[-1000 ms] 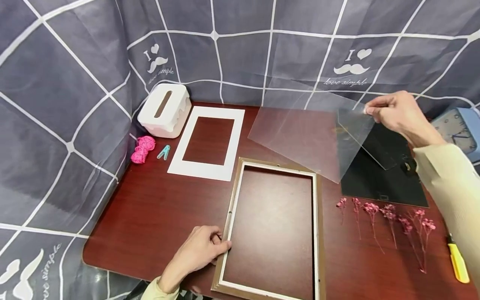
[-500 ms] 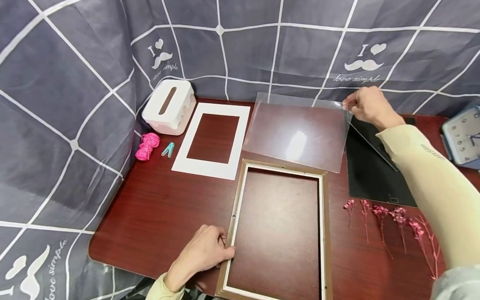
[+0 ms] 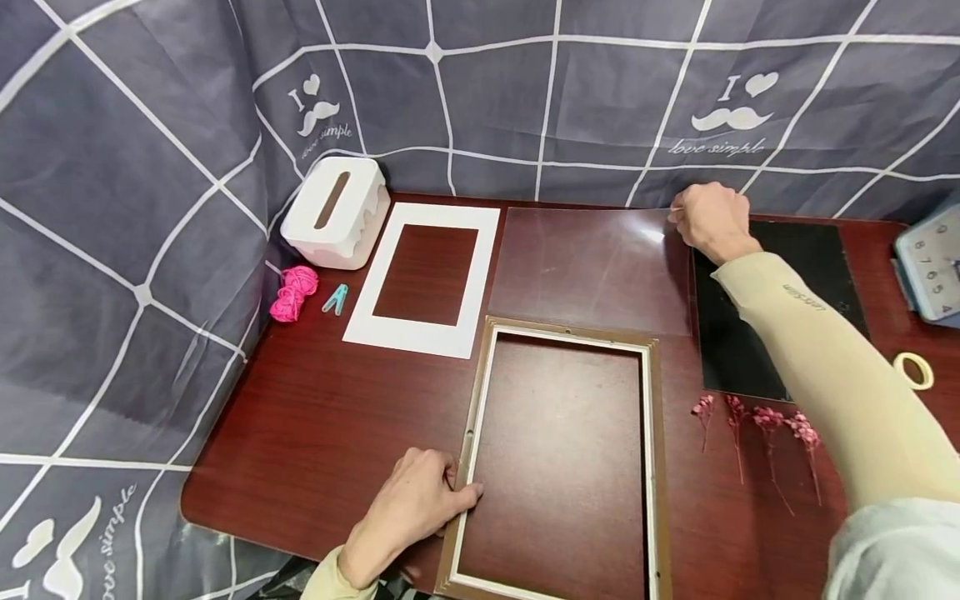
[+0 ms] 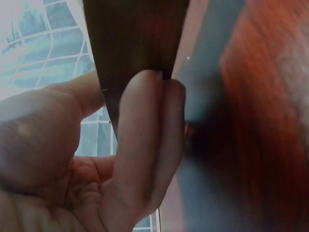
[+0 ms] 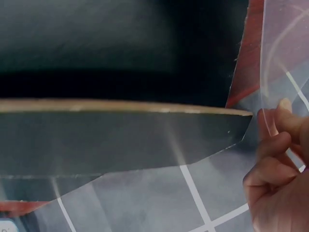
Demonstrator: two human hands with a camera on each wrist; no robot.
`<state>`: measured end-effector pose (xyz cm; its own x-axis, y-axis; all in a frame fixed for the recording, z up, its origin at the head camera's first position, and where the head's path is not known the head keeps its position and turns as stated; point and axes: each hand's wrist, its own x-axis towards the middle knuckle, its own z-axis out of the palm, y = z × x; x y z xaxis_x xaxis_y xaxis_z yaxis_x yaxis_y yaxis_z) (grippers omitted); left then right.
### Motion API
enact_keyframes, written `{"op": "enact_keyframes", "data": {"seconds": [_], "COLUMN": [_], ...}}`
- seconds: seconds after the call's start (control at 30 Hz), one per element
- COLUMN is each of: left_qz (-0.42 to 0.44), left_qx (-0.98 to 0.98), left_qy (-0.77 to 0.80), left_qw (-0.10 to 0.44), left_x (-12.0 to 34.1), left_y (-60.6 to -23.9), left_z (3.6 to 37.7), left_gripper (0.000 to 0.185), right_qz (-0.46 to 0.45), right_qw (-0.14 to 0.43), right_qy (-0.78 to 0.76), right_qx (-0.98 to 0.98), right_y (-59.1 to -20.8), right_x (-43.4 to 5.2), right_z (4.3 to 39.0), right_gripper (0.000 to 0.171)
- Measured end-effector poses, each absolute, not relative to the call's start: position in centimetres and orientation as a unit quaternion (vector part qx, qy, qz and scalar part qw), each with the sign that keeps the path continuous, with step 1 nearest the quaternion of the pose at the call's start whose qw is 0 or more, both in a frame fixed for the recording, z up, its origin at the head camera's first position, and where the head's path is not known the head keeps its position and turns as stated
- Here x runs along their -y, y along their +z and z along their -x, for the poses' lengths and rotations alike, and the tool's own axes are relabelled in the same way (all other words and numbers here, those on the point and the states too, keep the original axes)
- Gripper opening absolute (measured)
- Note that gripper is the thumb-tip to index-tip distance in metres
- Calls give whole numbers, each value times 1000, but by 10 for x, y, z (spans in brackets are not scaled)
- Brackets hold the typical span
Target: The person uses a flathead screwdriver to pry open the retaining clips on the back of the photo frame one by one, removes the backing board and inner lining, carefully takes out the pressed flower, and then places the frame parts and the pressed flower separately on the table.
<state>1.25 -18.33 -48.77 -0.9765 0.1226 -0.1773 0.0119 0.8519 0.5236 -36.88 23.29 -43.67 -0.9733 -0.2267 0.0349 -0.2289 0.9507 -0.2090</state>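
My left hand (image 3: pixel 412 496) grips the left side of an upturned picture frame (image 3: pixel 655 442), gold-brown with a white inner edge. Up close in the left wrist view, the fingers (image 4: pixel 137 135) and thumb lie on either side of the dark frame edge (image 4: pixel 135 38). At the back of the table, my right hand (image 3: pixel 712 221) pinches the far right corner of a clear sheet (image 3: pixel 585 267). The right wrist view shows that sheet (image 5: pixel 285 43) between thumb and fingers. The sheet lies nearly flat behind the frame. Just right of it is a black backing board (image 3: pixel 742 325), partly covered by the right forearm.
A white mat (image 3: pixel 405 333) lies left of the clear sheet. Beyond it are a tissue box (image 3: pixel 333 212), pink yarn (image 3: pixel 294 293) and a teal clip (image 3: pixel 335 300). Dried pink flowers (image 3: pixel 768 421), a tape roll (image 3: pixel 912 371) and a clock (image 3: pixel 930 271) are on the right.
My right hand has moved left and lowered the clear sheet from a raised tilt to nearly flat behind the frame. My left hand stays on the frame's left side.
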Motion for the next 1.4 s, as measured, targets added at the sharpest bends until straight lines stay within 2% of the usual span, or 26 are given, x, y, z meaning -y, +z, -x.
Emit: {"op": "enact_keyframes", "data": {"seconds": [0.43,0.93,1.27,1.4], "left_qz": [-30,-42,-88,-88], "left_qx": [-961,-968,-961,-961], "left_qy": [250,216,232,229], "left_qw": [113,124,124,132], "left_x": [180,184,184,184], "left_y": [-490,-496,-490,-490], "left_z": [-15,-12,-4,1], "left_gripper": [47,47,51,55], "right_qz": [-129,-158,-177,-160], "right_qw": [-5,-33,-17,12], "right_qy": [92,94,63,61], "right_qx": [987,982,982,985], "right_y": [-445,-452,-455,-450], "right_x": [-231,-239,-253,-255], "right_z": [374,376,364,353], "right_gripper": [25,38,25,22]}}
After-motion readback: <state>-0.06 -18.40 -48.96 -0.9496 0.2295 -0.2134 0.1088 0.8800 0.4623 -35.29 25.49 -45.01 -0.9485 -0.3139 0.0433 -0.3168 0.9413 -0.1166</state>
